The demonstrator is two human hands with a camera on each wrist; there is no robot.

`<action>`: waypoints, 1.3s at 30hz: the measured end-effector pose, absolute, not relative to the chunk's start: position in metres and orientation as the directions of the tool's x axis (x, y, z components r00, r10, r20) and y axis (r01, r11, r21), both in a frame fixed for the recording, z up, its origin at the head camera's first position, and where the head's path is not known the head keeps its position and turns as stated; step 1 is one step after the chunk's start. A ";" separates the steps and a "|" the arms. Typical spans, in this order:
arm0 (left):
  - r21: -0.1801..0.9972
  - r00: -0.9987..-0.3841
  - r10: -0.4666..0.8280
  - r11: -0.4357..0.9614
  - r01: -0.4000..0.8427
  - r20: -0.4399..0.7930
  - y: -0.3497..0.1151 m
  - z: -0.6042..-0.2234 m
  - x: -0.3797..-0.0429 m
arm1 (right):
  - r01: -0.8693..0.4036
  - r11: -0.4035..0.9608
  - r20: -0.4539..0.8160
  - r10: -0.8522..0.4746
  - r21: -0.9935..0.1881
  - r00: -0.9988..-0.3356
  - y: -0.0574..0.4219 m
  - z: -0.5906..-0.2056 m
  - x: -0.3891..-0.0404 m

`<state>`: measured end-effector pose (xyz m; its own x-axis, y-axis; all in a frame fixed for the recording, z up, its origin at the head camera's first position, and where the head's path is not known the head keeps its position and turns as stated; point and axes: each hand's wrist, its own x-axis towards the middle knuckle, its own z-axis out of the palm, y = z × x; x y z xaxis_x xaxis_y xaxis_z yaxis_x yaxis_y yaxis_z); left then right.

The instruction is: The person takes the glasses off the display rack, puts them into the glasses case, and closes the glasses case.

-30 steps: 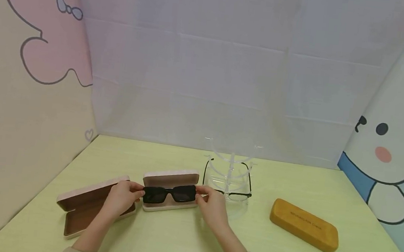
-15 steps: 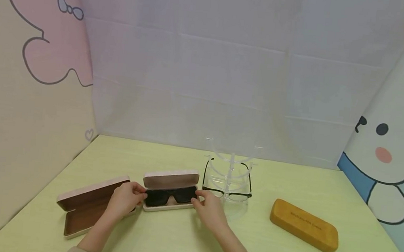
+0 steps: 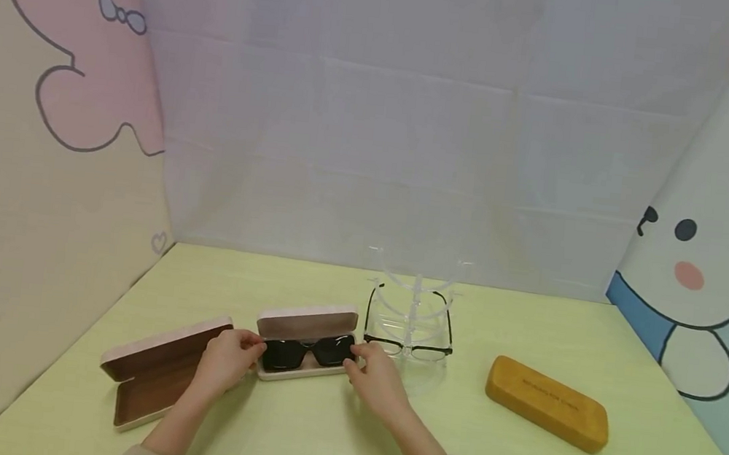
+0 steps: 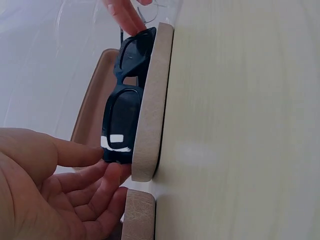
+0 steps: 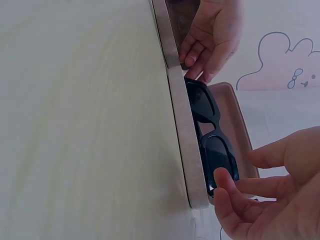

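Observation:
Black sunglasses [image 3: 308,352] lie in the lower half of a small open pale pink glasses case [image 3: 308,317], lenses facing the front. At their left end is my left hand [image 3: 226,361]; its thumb and curled fingers pinch the frame's corner in the left wrist view. My right hand [image 3: 380,383] is at the other end. In the right wrist view, a fingertip [image 5: 222,176] touches the frame's lower corner, while the thumb stands apart from it. The folded temples are mostly hidden behind the lenses.
A larger open case [image 3: 159,380] with a brown lining stands at left, next to my left hand. Behind my right hand is a clear display stand [image 3: 416,298] bearing black-rimmed eyeglasses [image 3: 431,353]. A mustard-yellow glasses case [image 3: 547,404] lies shut at right.
The sunglasses have gone down from above the case into its lower half, and both hands sank slightly with them. My right thumb and fingers have loosened. The view has shifted a little.

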<state>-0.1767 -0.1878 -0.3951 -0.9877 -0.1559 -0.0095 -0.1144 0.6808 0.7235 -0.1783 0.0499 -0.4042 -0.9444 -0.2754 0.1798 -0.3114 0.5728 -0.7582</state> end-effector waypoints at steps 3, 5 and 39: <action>0.702 -0.992 -0.122 0.705 -0.099 -0.017 -0.188 -0.395 -0.176 | -0.323 0.568 0.156 -0.322 -0.757 -0.934 0.049 -0.407 -0.179; 0.697 -0.995 -0.095 0.711 -0.086 -0.026 -0.188 -0.395 -0.176 | -0.318 0.563 0.134 -0.343 -0.763 -0.930 0.049 -0.408 -0.180; 0.663 -0.978 -0.118 0.749 0.027 0.173 -0.174 -0.371 -0.196 | -0.360 0.765 0.398 -0.148 -0.535 -0.906 0.028 -0.376 -0.194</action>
